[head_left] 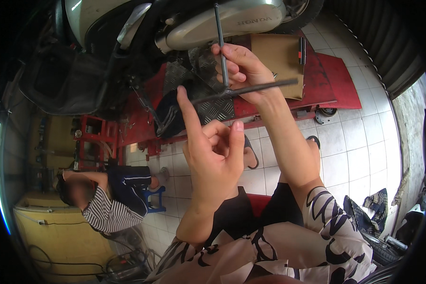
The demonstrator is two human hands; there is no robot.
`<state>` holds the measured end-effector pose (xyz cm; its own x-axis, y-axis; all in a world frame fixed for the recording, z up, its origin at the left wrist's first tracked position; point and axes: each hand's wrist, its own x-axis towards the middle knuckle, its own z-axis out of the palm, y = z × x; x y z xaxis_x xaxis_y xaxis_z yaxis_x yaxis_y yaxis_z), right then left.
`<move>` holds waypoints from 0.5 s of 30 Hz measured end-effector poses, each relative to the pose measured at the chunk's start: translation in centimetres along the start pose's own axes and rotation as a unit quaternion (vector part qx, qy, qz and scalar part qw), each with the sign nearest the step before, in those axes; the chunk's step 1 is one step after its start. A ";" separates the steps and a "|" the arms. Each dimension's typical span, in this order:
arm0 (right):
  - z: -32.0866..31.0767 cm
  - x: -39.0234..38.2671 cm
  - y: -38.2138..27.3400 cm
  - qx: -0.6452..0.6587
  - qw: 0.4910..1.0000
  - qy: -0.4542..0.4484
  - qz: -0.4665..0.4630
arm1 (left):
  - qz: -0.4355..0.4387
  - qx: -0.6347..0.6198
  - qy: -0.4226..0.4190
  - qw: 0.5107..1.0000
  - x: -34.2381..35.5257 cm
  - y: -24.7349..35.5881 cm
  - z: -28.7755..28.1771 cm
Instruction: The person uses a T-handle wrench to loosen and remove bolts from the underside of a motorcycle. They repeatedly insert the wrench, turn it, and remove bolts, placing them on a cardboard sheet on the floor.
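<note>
A dark T-handle wrench (228,92) is at upper centre, its stem pinched by the right hand (251,71), while the left hand (213,154), seemingly grasping nothing, extends its index finger near the crossbar. This looks like handling the tool; turning it would call for a firmer grip. At upper right, a cardboard sheet or tray (274,49) bears a black-and-red item (302,51).

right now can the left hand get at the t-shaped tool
Probably yes: the left hand looks empty, and nothing visible blocks its way to the T-shaped tool the right hand holds.
</note>
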<state>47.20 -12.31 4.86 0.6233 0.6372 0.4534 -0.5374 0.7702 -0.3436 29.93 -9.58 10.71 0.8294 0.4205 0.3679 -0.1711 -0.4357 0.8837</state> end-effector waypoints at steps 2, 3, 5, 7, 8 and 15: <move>0.0 -0.1 -0.6 0.021 0.999 -0.024 -0.004 | 0.026 0.124 -0.205 0.971 0.3 -1.9 -1.5; 0.2 0.1 -0.3 0.012 1.000 -0.022 0.001 | 0.036 0.187 -0.300 0.935 0.3 -2.4 -2.2; 0.3 0.3 -0.1 -0.014 1.000 -0.016 0.007 | 0.049 0.113 -0.296 0.947 -0.1 -1.5 -1.5; 0.2 0.3 0.0 -0.036 0.999 -0.016 0.003 | 0.068 -0.039 -0.160 0.984 -0.3 -0.6 -0.6; 0.0 0.2 0.1 -0.044 0.999 -0.019 -0.004 | 0.042 -0.008 -0.139 0.989 -0.1 -0.5 -0.8; 0.3 0.3 0.3 -0.045 0.999 0.006 0.008 | 0.027 0.067 -0.330 0.941 0.5 0.0 -1.6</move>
<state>47.07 -11.88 5.18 0.6227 0.6491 0.4369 -0.4945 0.7593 -0.4231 29.51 -8.12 11.39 0.9787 -0.1722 0.1119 -0.1905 -0.5575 0.8080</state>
